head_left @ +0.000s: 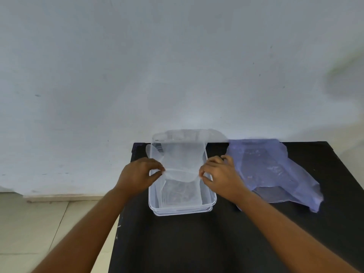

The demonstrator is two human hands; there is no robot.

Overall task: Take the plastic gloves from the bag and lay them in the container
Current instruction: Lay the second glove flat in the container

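Observation:
A clear plastic glove (181,158) is stretched flat over the clear rectangular container (210,201) on the black table. My left hand (137,174) pinches the glove's cuff at its left corner. At the cuff's right corner, my right hand (220,174) pinches it the same way. The glove's fingers point away from me and reach past the container's far rim. More clear plastic lies in the container's bottom. The pale blue plastic bag (275,172) lies crumpled on the table just right of the container, behind my right hand.
The black table (197,243) stands against a pale wall (177,66). Its left edge runs close to the container, with tiled floor (39,223) beyond it. Bare tabletop lies in front of the container and right of the bag.

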